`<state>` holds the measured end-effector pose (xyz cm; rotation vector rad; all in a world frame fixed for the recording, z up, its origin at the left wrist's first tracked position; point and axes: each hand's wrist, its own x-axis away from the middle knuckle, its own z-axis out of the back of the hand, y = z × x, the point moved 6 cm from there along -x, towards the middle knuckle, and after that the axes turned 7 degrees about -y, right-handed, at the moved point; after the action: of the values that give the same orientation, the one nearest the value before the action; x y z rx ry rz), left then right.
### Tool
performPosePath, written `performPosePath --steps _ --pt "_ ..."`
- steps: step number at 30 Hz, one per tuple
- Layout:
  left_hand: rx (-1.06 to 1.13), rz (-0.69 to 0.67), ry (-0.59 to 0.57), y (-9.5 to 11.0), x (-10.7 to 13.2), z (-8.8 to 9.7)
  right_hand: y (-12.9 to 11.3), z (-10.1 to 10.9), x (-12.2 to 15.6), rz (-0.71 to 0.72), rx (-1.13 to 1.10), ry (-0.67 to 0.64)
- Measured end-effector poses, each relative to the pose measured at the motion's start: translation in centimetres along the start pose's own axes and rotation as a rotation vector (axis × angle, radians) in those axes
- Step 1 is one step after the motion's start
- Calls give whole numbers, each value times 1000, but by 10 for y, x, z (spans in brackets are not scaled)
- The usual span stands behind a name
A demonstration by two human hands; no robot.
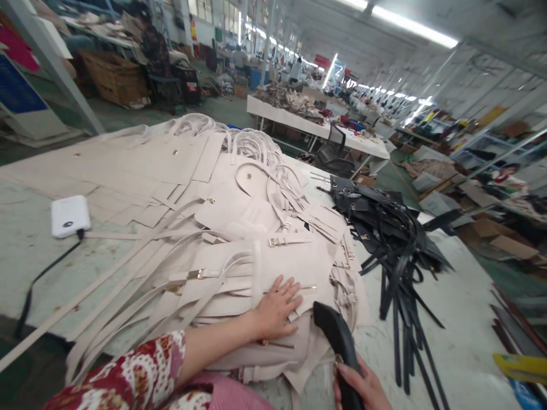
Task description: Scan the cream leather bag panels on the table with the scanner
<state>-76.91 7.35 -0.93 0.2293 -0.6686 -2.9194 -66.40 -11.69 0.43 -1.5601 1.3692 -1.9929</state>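
My left hand (277,310) lies flat with fingers spread on a heap of cream leather bag panels and straps (239,250) with gold buckles. My right hand (363,387) is at the bottom edge, fingers wrapped round the handle of a black hand tool (335,336) whose head points up toward the cream heap, close to my left hand's fingertips. A floral sleeve covers my left upper arm.
A pile of black straps and bag parts (393,239) lies to the right on the pale worktable (461,319). A white box (70,215) with a black cable sits at the left. Behind stand other tables, cardboard boxes, a chair and distant workers.
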Motion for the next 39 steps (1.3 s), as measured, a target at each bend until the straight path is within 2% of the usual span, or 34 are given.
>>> performPosePath --steps 3,4,6,9,11,15,18,21,23,26,28,31,33,35,37,39 --pt "-24 -39 -36 -3 -1 -1 4 2 -38 -28 -59 -98" --pt "-26 -34 -44 -5 -1 0 -1 5 -48 -18 -61 -87" --pt "-17 -15 -55 -7 -1 -1 -20 17 -58 53 -66 17" --pt "25 -24 -91 -6 8 -2 -51 37 -43 172 -83 205" --pt "53 -35 -115 -3 21 2 -59 41 -23 176 -49 238" --pt "163 -54 -162 6 43 20 -41 29 6 87 46 169" --pt "169 -10 -87 3 40 31 -31 11 3 73 58 87" --pt "5 144 44 -16 25 29 -41 -4 -15 80 105 23" --pt "-79 199 58 -29 16 19 -51 -12 -33 73 136 -21" --pt "-115 161 70 -37 13 6 -60 -19 -67 11 137 -97" --pt "-121 145 95 -39 16 3 -68 -21 -88 -15 125 -115" --pt "-117 135 108 -39 18 3 -94 -20 -107 52 89 -86" --pt "-106 135 109 -40 19 3 -113 -15 -105 124 42 -28" --pt "-92 134 109 -41 20 3 -123 -11 -93 148 20 -10" --pt "-72 128 109 -41 21 3 -116 -12 -80 86 58 -77" --pt "-52 123 110 -41 23 3 -97 -15 -72 -14 111 -152"
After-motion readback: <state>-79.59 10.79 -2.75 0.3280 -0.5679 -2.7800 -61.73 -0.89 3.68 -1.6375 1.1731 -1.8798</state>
